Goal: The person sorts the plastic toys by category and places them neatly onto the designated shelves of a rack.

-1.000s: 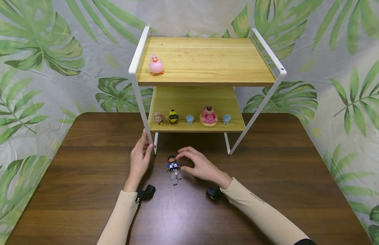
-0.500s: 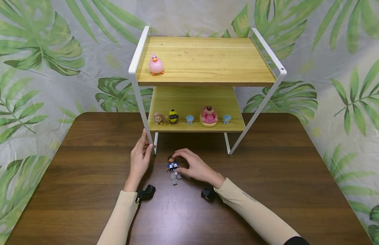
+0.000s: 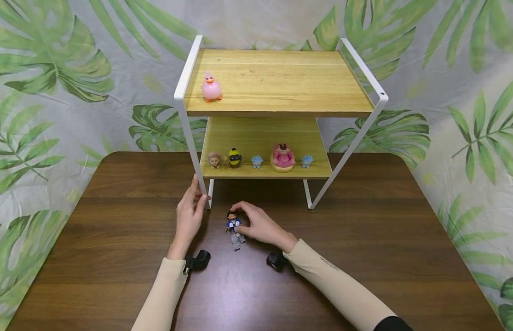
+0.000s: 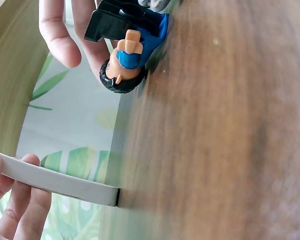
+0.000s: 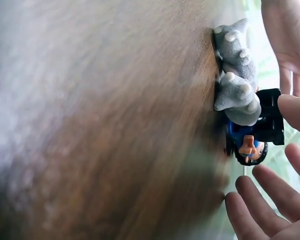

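Observation:
My left hand (image 3: 188, 218) holds the white front-left leg (image 4: 65, 183) of a two-tier shelf, thumb on one side and fingers on the other. A toy figure (image 3: 233, 224) with black hair, blue top and black legs lies on its back on the table. Small grey animal figures (image 5: 236, 97) with pale paws lie against it. Around the toy figure hovers my right hand (image 3: 259, 224), its fingers curved and spread. In the right wrist view the thumb (image 5: 296, 112) is beside the black legs and the other fingers are near the head; contact cannot be told.
The shelf's lower board (image 3: 260, 128) bears several small toys, among them a pink bear (image 3: 283, 158) and a yellow-black figure (image 3: 234, 158). A pink duck (image 3: 211, 87) stands on the upper board (image 3: 277, 78). Dark wooden tabletop (image 3: 364, 220) surrounds the legs.
My right hand has moved left, from beside the toy figure to over it, with thumb and fingers around it. The left hand stays on the shelf leg. The toys have not moved.

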Tool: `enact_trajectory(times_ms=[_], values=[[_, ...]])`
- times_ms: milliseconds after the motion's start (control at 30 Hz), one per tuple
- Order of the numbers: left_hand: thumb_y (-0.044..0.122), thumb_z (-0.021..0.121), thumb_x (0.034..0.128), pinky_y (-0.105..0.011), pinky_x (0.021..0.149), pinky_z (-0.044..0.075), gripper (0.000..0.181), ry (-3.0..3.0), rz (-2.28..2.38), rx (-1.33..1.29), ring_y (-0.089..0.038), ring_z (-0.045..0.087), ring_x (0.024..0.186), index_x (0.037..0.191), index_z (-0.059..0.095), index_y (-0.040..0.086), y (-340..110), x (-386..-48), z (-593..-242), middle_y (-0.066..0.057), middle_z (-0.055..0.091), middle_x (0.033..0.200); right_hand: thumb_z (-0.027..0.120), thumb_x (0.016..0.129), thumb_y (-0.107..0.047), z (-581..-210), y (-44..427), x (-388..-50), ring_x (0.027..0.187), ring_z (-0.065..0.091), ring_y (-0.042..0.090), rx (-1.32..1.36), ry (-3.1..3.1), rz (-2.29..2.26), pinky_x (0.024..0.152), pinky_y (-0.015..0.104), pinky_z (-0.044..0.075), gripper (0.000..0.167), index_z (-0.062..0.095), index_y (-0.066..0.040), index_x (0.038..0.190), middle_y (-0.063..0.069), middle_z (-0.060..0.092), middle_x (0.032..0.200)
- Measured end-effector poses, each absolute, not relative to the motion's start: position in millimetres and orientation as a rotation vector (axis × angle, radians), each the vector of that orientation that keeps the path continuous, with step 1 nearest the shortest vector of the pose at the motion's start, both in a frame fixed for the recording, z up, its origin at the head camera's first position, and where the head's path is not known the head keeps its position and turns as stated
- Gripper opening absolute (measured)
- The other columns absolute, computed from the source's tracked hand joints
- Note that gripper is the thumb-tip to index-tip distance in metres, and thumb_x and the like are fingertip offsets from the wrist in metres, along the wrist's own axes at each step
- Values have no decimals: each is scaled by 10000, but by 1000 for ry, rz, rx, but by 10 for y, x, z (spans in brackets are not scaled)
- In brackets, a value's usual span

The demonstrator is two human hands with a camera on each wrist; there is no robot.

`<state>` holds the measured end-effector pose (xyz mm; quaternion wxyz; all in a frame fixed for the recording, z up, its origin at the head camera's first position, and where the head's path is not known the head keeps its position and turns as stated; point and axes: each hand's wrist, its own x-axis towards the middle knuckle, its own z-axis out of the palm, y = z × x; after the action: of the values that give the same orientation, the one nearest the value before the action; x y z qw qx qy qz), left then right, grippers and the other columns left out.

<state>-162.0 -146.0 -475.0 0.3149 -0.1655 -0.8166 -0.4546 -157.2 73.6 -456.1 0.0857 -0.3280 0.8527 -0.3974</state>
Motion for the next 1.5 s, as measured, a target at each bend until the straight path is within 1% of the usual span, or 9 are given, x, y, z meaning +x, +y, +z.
enact_trajectory(times_ms=[200, 433, 533, 833, 1067, 1167, 1333, 1400, 1500], values=[[-68, 582, 912, -378, 657, 529, 795, -2149, -1206, -445, -293, 645, 756, 1523, 256, 323, -1462, -1616, -4742, -187, 591, 896, 732, 849, -98, -4563, 714, -1574, 1107, 553, 226, -965, 2547, -1179, 950, 360, 424, 428, 520, -75, 1221, 69, 592, 1192], [-69, 586, 909, -172, 675, 462, 793, -2141, -1201, -453, -286, 643, 736, 1523, 262, 314, -1463, -1613, -4741, -178, 595, 885, 726, 847, -68, -4566, 706, -1574, 1065, 569, 228, -971, 2539, -1207, 903, 352, 453, 395, 532, -64, 1191, 75, 595, 1170], [-65, 588, 909, -136, 690, 447, 792, -2140, -1204, -455, -286, 645, 737, 1523, 261, 313, -1462, -1611, -4733, -179, 594, 881, 726, 846, -63, -4568, 705, -1574, 1051, 574, 231, -965, 2536, -1221, 882, 358, 470, 391, 536, -59, 1187, 82, 593, 1166], [-66, 590, 908, -151, 691, 460, 788, -2145, -1201, -443, -280, 641, 742, 1522, 267, 308, -1459, -1606, -4732, -178, 589, 881, 719, 831, -39, -4554, 736, -1564, 1067, 574, 202, -944, 2527, -1292, 902, 315, 481, 393, 567, -26, 1193, 81, 583, 1139], [-66, 589, 908, -124, 694, 434, 774, -2139, -1207, -444, -283, 640, 743, 1521, 278, 292, -1461, -1609, -4739, -174, 591, 878, 720, 832, -44, -4468, 786, -1555, 1099, 554, 194, -971, 2513, -1329, 911, 328, 479, 419, 570, -6, 1222, 80, 570, 1199], [-67, 589, 908, -173, 677, 460, 775, -2137, -1205, -446, -278, 636, 738, 1521, 277, 290, -1465, -1609, -4743, -174, 591, 875, 723, 833, -37, -4423, 810, -1547, 1108, 552, 200, -971, 2509, -1349, 913, 324, 478, 421, 572, 3, 1223, 85, 567, 1214], [-70, 594, 904, -327, 643, 508, 791, -2141, -1196, -447, -275, 629, 732, 1522, 269, 302, -1468, -1611, -4737, -173, 587, 862, 734, 834, -49, -4356, 850, -1524, 1111, 555, 197, -982, 2525, -1357, 922, 308, 471, 418, 580, -4, 1220, 84, 567, 1226], [-67, 596, 903, -355, 645, 515, 793, -2144, -1195, -446, -278, 632, 735, 1522, 269, 305, -1467, -1613, -4735, -172, 585, 859, 735, 836, -55, -4331, 867, -1513, 1115, 555, 198, -996, 2526, -1358, 925, 315, 470, 419, 580, -5, 1222, 84, 567, 1230], [-66, 597, 903, -361, 645, 518, 790, -2145, -1193, -448, -281, 636, 737, 1522, 271, 299, -1467, -1613, -4735, -173, 583, 861, 733, 838, -61, -4285, 894, -1493, 1115, 556, 204, -1018, 2520, -1370, 928, 333, 470, 421, 580, 2, 1226, 85, 567, 1232]])
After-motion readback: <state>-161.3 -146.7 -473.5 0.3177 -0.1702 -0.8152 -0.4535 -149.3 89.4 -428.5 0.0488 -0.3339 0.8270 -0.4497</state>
